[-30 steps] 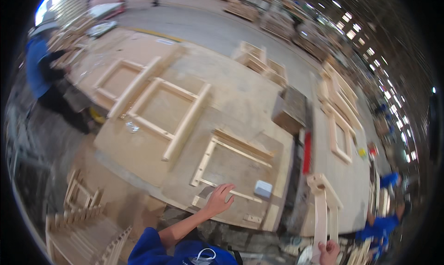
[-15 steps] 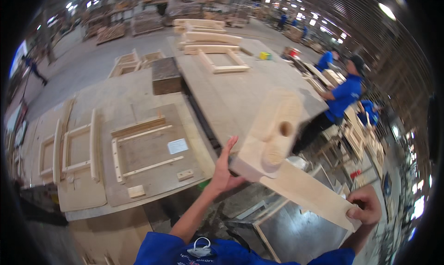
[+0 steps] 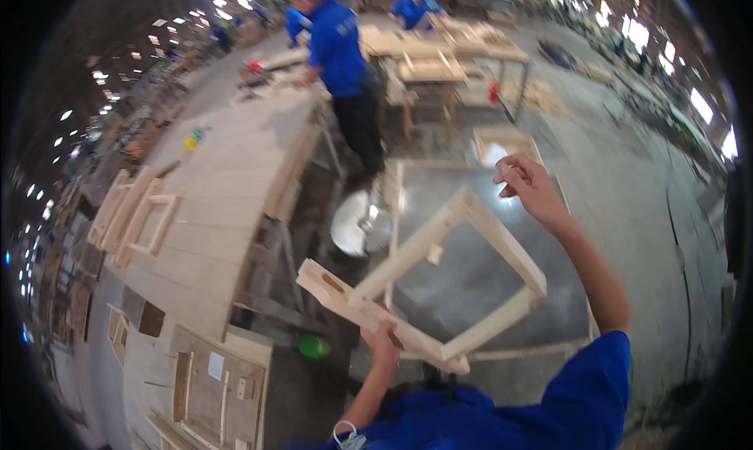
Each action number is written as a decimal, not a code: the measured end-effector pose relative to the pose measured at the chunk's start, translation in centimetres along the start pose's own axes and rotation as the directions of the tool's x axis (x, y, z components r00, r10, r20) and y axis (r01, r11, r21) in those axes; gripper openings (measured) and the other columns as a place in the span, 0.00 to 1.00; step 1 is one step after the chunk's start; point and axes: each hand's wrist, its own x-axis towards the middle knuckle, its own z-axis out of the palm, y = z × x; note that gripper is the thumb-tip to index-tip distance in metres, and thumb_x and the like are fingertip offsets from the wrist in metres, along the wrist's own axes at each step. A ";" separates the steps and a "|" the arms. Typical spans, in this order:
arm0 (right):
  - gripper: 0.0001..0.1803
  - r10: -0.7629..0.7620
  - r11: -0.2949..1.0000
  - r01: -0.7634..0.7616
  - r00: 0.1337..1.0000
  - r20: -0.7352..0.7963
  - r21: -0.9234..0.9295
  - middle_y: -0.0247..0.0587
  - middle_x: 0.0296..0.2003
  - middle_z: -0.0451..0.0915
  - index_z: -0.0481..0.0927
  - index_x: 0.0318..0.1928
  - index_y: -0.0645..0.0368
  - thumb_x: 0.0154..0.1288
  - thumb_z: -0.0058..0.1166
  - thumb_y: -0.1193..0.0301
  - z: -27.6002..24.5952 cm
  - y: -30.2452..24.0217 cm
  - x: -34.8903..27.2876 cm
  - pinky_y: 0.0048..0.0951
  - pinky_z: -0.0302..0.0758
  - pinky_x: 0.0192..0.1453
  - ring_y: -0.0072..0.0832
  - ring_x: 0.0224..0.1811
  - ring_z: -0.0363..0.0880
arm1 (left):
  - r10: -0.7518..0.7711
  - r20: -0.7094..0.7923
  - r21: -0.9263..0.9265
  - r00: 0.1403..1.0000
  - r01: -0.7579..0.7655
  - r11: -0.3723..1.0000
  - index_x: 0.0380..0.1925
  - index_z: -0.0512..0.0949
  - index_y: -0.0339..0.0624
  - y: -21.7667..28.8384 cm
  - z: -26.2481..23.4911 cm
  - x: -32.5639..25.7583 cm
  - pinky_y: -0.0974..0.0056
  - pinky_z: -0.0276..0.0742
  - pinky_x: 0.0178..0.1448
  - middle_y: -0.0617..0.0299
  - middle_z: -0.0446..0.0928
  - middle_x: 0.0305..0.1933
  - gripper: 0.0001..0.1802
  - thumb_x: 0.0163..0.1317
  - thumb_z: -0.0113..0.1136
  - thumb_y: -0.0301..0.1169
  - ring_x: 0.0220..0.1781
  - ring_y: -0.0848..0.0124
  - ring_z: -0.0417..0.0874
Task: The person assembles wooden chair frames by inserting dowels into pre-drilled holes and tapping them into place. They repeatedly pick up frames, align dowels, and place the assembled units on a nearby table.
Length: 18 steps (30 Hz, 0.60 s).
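Down near the person's chest, the left hand (image 3: 384, 342) is closed around the bottom rail of a square wooden frame (image 3: 439, 281). That frame is up in the air, tilted, between both hands. Its far corner sits just beside the right hand (image 3: 529, 187), which is raised with fingers pinched together; I cannot tell if it touches the wood. Off to the left is a long wooden workbench (image 3: 227, 191), where another person in a blue shirt (image 3: 337, 46) stands.
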 end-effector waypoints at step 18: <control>0.17 0.560 0.552 -0.616 0.773 -0.296 -0.563 0.55 0.29 0.81 0.71 0.41 0.61 0.58 0.59 0.63 10.4 32.9 -27.7 0.52 0.78 0.38 0.54 0.32 0.82 | -0.785 -0.421 -0.026 0.455 0.859 0.512 0.48 0.65 0.36 -19.0 -8.9 -9.2 0.38 0.66 0.66 0.46 0.69 0.50 0.24 0.53 0.54 0.36 0.56 0.49 0.72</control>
